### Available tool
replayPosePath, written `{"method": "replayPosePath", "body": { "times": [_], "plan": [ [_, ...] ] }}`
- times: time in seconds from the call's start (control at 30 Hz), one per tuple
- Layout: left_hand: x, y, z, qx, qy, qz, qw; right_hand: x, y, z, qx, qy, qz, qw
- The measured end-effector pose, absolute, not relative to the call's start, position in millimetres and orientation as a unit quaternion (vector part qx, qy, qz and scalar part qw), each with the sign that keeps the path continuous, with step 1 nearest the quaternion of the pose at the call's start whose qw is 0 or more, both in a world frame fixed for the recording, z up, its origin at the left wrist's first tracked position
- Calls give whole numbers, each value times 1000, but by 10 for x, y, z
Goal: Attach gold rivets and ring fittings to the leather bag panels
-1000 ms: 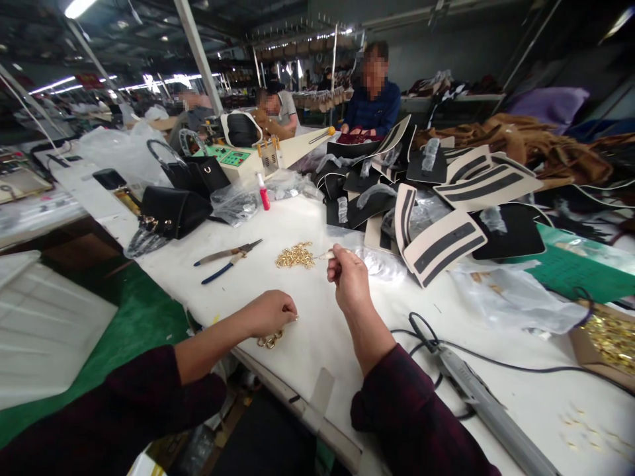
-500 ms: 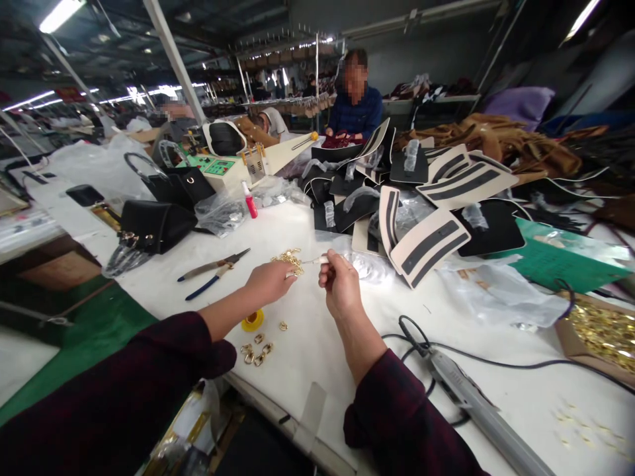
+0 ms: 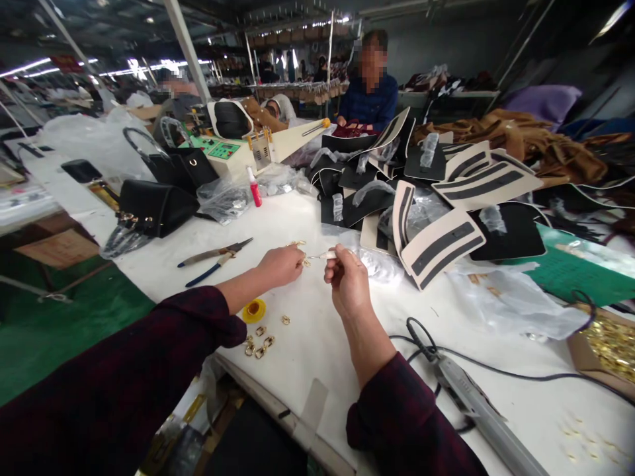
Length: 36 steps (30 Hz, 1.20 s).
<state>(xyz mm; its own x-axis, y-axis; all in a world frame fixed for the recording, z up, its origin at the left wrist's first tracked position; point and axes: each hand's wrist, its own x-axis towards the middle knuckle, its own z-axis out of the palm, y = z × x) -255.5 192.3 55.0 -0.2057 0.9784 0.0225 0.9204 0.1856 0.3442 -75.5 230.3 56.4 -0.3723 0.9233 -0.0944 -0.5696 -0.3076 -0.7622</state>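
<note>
My left hand [image 3: 282, 266] is closed on a gold chain [image 3: 306, 262], part of which shows at its fingertips and behind them. Opposite it, my right hand [image 3: 347, 274] grips the pale handle of a thin metal-tipped tool [image 3: 325, 255], whose tip points left at the chain. Below my left hand lie a yellow roll [image 3: 254, 310] and several loose gold links [image 3: 260, 342]. Pliers [image 3: 215, 260] with brown and blue handles rest open to the left.
Black handbags [image 3: 156, 206], a red bottle [image 3: 254, 188] and a green-panelled machine [image 3: 223, 153] stand at the back left. Striped pieces [image 3: 443, 246] pile up behind my right hand. A grey corded tool [image 3: 476, 403] lies at the right. A person [image 3: 370, 86] sits across.
My left hand now covers more of the chain, and less of it shows. The whole view has shifted a little. My right hand still holds the thin tool toward the chain.
</note>
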Motion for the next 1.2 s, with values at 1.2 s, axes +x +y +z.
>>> {"method": "replayPosePath", "body": {
  "times": [1.2],
  "plan": [
    [-2231,-281,457,-34,468,756,456,-1168,1460,373,-194,-834,440,271]
  ]
}}
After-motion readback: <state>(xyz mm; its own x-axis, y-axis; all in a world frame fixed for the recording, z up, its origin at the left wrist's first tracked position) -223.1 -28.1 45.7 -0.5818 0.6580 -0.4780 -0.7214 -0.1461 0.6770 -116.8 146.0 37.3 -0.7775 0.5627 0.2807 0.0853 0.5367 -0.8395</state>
